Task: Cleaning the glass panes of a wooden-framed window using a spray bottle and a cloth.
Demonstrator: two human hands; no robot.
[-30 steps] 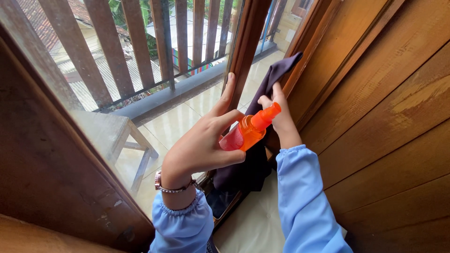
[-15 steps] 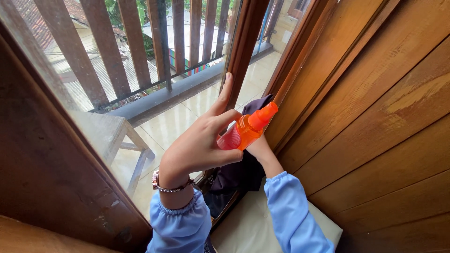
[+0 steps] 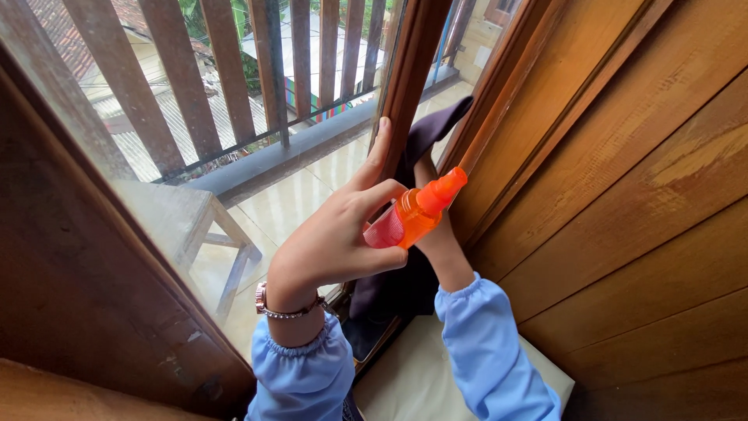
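Reference landmark: the vertical wooden window frame [image 3: 413, 70].

Nearest the viewer, the left hand [image 3: 335, 242] is closed around an orange spray bottle [image 3: 413, 218], thumb and lower fingers curled on its body, index finger extended up along the frame. The bottle sits just right of the frame's lower part, nozzle tilted up and to the right.

Behind the bottle, the right hand [image 3: 436, 234] is largely hidden; its grip cannot be confirmed. It appears to press a dark cloth [image 3: 428, 132] against the frame's right side.

Left of the frame lies the glass pane [image 3: 257, 179]; beyond it, a wooden stool [image 3: 195, 226] and balcony railing [image 3: 273, 70].

Risks, as judged:
- Nozzle aimed at the wall planks [image 3: 623, 195]: spray may mark the wood.
- A loose grip could drop the bottle.
- The cloth could slip off the frame.
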